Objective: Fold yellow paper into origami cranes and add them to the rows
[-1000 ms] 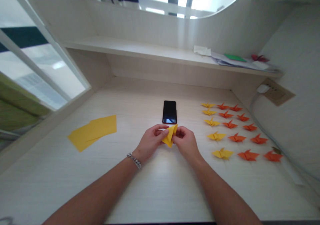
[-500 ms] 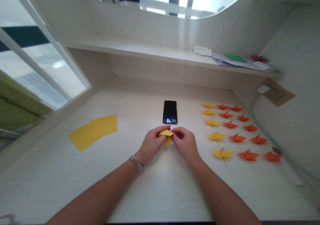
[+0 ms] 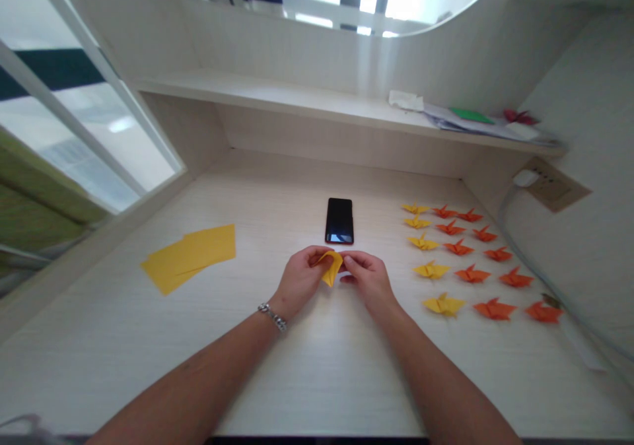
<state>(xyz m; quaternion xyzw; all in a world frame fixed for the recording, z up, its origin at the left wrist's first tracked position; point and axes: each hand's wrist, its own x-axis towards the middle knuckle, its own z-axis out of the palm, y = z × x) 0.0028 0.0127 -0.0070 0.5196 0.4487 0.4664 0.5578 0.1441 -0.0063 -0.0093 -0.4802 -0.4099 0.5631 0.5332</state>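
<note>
A partly folded piece of yellow origami paper [image 3: 330, 270] is held between my hands, just in front of the black phone [image 3: 339, 220]. My left hand [image 3: 300, 276] grips its left side between thumb and fingers; a silver chain bracelet [image 3: 273, 316] is on that wrist. The paper's upper right edge lies at the fingertips of my right hand [image 3: 367, 274], with thumb and index finger pinched there. The paper's middle bends into a curved flap, with a narrow part pointing down. Some of its folds are hidden behind my fingers.
Yellow paper sheets [image 3: 198, 253] overlap at the left. On the right stand rows of folded cranes, yellow ones [image 3: 431, 271] and orange ones [image 3: 473, 274]. A white cable [image 3: 532, 260] runs along the right wall from a socket [image 3: 553, 184]. A shelf [image 3: 297, 105] spans the back.
The yellow paper has turned and been reshaped: its wide, flat top is now a curved flap. My right fingers have shifted along its edge. The view has moved slightly.
</note>
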